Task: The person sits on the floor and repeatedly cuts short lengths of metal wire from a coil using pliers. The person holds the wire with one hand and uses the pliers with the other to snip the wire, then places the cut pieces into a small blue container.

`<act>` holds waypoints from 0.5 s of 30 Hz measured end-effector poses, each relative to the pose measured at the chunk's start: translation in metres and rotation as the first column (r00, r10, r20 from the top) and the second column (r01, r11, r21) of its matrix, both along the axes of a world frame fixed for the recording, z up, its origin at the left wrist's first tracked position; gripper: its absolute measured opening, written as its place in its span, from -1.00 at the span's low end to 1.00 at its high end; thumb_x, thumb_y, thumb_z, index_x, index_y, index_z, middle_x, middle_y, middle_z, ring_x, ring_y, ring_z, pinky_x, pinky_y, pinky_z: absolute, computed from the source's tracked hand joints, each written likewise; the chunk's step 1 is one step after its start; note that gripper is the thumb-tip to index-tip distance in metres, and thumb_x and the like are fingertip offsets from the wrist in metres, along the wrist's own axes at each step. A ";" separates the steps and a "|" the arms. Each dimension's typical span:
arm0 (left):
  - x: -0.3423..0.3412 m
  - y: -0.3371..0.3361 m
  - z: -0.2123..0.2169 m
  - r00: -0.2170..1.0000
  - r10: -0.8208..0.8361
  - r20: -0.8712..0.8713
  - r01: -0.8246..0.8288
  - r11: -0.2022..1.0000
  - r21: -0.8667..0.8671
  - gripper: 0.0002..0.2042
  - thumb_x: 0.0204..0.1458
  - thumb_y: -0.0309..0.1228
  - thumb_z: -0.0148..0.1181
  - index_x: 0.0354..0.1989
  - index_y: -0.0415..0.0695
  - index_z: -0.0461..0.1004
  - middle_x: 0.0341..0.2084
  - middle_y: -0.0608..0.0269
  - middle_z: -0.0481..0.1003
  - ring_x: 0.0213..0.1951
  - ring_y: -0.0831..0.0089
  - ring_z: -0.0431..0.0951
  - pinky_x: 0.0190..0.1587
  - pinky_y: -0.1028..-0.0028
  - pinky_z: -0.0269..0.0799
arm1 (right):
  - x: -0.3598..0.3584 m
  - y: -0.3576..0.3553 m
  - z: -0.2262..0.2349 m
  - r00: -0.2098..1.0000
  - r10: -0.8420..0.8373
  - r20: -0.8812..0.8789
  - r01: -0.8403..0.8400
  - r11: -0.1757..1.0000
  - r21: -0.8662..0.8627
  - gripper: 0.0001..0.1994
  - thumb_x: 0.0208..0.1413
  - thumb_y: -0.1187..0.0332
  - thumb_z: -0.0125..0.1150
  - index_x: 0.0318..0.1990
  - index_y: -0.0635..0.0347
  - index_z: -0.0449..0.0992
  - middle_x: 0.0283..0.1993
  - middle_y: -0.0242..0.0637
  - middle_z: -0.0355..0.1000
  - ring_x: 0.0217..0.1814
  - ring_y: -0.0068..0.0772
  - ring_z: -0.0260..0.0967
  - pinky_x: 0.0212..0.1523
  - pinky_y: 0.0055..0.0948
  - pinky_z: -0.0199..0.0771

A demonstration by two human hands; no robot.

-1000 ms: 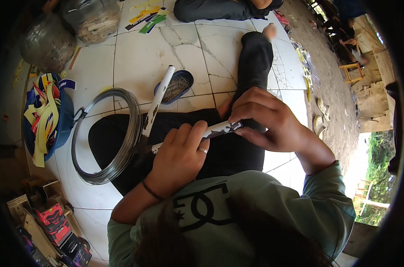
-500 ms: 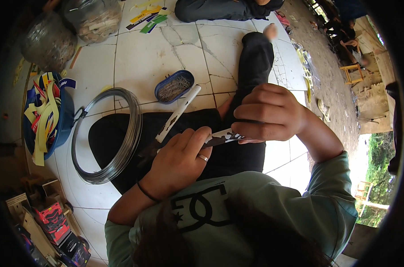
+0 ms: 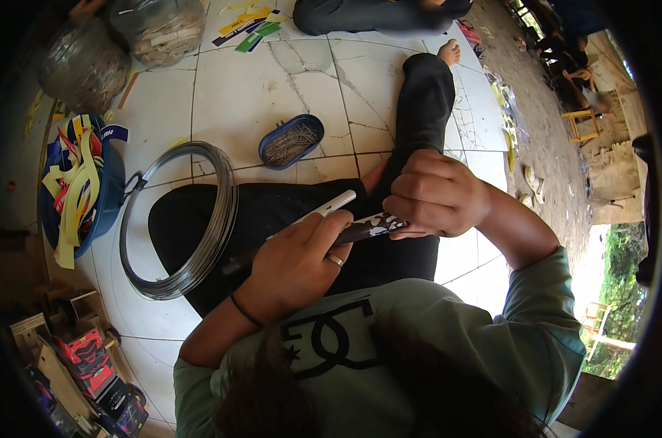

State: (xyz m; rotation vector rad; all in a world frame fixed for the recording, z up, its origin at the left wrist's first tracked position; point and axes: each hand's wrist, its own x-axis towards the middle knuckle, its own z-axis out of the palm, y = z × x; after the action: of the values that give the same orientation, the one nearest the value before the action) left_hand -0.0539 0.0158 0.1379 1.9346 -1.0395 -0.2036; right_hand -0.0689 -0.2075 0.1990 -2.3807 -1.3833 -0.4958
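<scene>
Leftmost, one blue basin [image 3: 105, 208] holds yellow strips, beside one coil of grey wire [image 3: 189, 219] on the tiled floor [image 3: 251, 87]. Further right, the left hand [image 3: 294, 266] is closed around one white-handled tool [image 3: 309, 219], and the right hand [image 3: 437, 193] pinches one dark patterned strip [image 3: 367, 230] over the lap. Judging by this, the strip is mid-working, nothing finished in sight. One blue tray of nails [image 3: 291, 142] sits beyond.

White tiled floor [image 3: 265, 102], cracked. A blue dish [image 3: 291, 141] of nails lies on it. Left of the dish: a wire coil [image 3: 199, 219], then a blue basin [image 3: 101, 197] of strips. Beyond the dish: coloured strips [image 3: 247, 25] and two bags [image 3: 159, 29].
</scene>
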 end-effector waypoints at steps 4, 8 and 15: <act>-0.003 0.000 -0.010 0.999 0.002 -0.047 -0.001 1.000 0.025 -0.74 -0.13 -0.45 0.18 -0.22 -0.14 0.36 -0.40 0.12 0.42 -0.41 0.19 0.49 -0.41 0.36 0.40 | -0.003 -0.003 -0.006 0.999 -0.037 -0.021 0.036 0.999 -0.025 -0.75 -0.13 0.27 0.22 -0.35 0.23 0.40 -0.40 -0.29 0.21 -0.39 -0.33 0.25 -0.42 -0.41 0.29; 0.009 -0.001 -0.016 0.976 -0.144 0.164 0.126 0.985 0.115 -0.82 -0.20 -0.43 0.20 -0.37 -0.13 0.46 -0.22 0.17 0.35 -0.33 0.28 0.47 -0.37 0.41 0.45 | 0.005 -0.006 0.001 0.993 0.000 0.116 0.024 0.977 -0.212 -0.76 -0.04 0.19 0.12 -0.35 0.16 0.37 -0.40 -0.34 0.21 -0.38 -0.41 0.22 -0.45 -0.47 0.22; 0.009 0.001 0.006 0.925 -0.210 -0.315 0.258 0.959 0.117 -0.67 -0.01 -0.25 0.06 -0.10 -0.13 0.30 -0.32 0.04 0.43 -0.31 0.10 0.46 -0.29 0.29 0.37 | 0.017 0.003 0.019 0.953 0.177 0.248 -0.113 0.961 -0.251 -0.73 0.01 0.08 0.08 -0.49 0.07 0.35 -0.45 -0.43 0.24 -0.46 -0.52 0.23 -0.51 -0.54 0.11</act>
State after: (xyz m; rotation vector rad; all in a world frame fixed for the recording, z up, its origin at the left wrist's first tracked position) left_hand -0.0448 0.0166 0.1438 1.8390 -1.0714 -0.7129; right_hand -0.0520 -0.2045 0.2178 -2.4345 -1.8147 -0.6675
